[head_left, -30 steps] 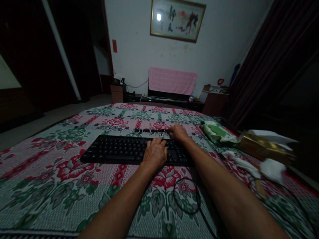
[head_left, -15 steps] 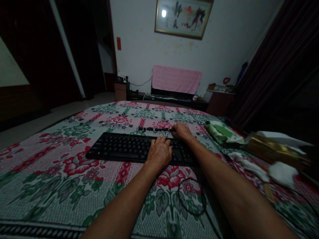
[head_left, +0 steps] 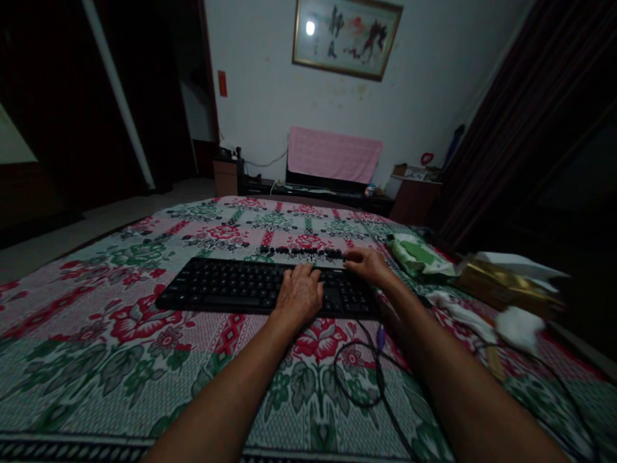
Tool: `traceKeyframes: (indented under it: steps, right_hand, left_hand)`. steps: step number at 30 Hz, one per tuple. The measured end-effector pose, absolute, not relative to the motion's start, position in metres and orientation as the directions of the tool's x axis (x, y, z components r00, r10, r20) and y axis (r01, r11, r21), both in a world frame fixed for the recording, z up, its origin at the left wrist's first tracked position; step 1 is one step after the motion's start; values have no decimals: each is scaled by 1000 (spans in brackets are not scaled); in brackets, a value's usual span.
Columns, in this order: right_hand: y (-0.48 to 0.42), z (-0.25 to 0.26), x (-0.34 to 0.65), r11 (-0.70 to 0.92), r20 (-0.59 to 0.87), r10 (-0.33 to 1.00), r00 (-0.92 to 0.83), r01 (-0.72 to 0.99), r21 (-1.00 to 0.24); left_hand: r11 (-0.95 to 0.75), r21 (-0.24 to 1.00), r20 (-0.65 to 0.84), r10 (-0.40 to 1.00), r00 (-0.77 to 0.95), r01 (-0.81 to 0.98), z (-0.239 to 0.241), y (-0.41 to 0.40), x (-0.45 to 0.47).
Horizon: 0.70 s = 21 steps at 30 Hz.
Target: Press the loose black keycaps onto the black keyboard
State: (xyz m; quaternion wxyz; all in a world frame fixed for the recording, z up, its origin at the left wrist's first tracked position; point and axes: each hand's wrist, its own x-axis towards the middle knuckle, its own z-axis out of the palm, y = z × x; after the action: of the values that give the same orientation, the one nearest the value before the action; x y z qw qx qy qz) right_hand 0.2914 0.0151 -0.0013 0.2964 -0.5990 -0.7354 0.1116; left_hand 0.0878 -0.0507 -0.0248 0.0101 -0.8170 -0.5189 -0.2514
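Observation:
A black computer keyboard (head_left: 231,283) lies on a flowered cloth (head_left: 159,373). My left hand (head_left: 301,289) rests flat on its right-centre part, fingers stretched over the keys. Just behind the keyboard runs a row of small black pieces (head_left: 308,251) that look like loose keycaps. At the right end of that row is my right hand (head_left: 369,265), its thumb and fingers drawn together above the keyboard's back edge. Whatever may be between those fingertips is too small and dark to make out. Beside my left hand, a patch of the keyboard looks smooth, without visible keys.
A looped black cable (head_left: 359,405) with a purple plug (head_left: 380,337) lies in front of the keyboard. To the right are a green-and-white packet (head_left: 419,254), a golden box (head_left: 506,283) and crumpled white tissue (head_left: 519,328). A pink towel (head_left: 335,154) hangs by the far wall.
My right hand has shifted right and back toward the keyboard, uncovering more of the row's right end. My left hand stays on the keys. The view has turned slightly right.

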Motion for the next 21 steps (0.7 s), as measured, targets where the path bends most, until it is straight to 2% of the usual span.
traceKeyframes:
  steps: [4, 7, 10, 14, 21]
  right_hand:
    - [4, 3, 288, 289, 160, 957, -241, 764, -577]
    - [-3, 8, 278, 344, 111, 935, -337, 782, -520]
    - [-5, 10, 274, 325, 59, 938, -343, 803, -500]
    - [-6, 9, 277, 279, -11, 937, -349, 770, -574]
    - [-12, 17, 284, 280, -36, 914, -405, 691, -666]
  left_hand:
    - [-466, 241, 425, 839, 339, 852, -25, -50, 87]
    - [-467, 236, 427, 838, 341, 852, -26, -50, 87]
    - [-466, 233, 425, 838, 341, 853, -26, -51, 87]
    - [-460, 226, 422, 841, 339, 859, -24, -51, 88]
    - [-451, 226, 399, 852, 340, 864, -22, -51, 88]
